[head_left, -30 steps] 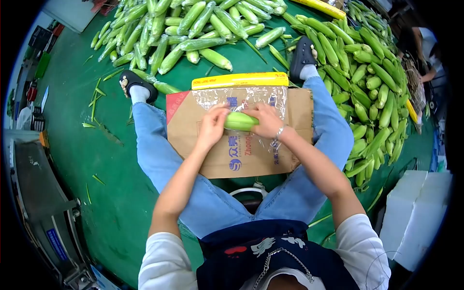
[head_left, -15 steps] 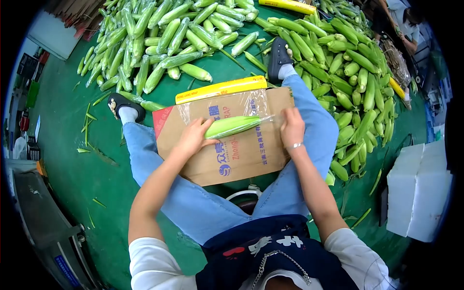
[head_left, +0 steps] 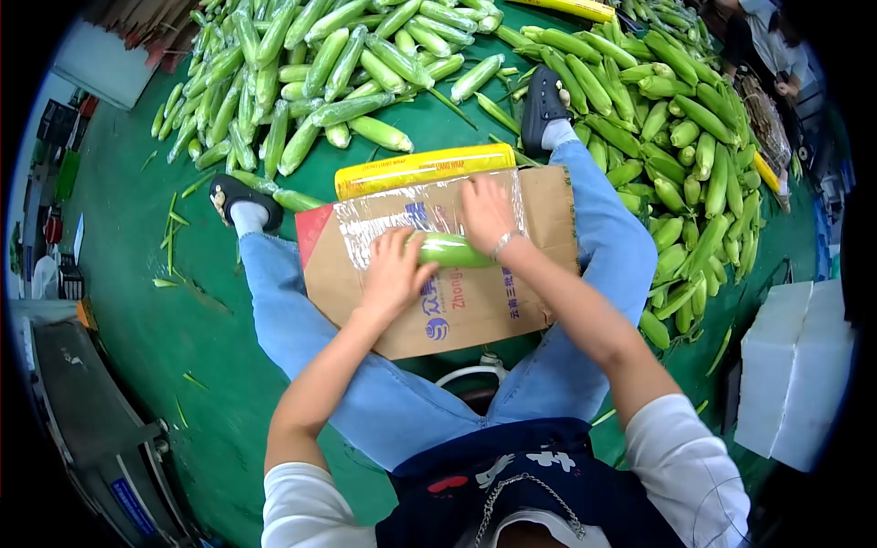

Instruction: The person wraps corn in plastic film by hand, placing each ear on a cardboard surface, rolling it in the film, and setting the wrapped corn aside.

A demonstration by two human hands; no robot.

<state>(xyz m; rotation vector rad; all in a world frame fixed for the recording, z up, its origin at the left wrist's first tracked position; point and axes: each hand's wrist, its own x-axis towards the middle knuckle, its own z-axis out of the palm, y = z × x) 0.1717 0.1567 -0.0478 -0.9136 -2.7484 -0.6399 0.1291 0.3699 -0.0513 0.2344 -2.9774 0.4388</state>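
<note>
While the left hand (head_left: 395,268) curls round one end of a green corn ear (head_left: 454,250) on the cardboard (head_left: 361,297), the right (head_left: 489,215) reaches past it over clear film (head_left: 364,225); whether those fingers pinch, I can't tell. Even, gentle pressure should keep that film smooth. Along the cardboard's far edge lies a yellow box (head_left: 425,170); beyond, to its left, film-wrapped corn (head_left: 347,110) is heaped.

right hand (head_left: 489,217): moved inward onto film (head_left: 358,224) | film: spread lower over cardboard (head_left: 551,210)
</note>
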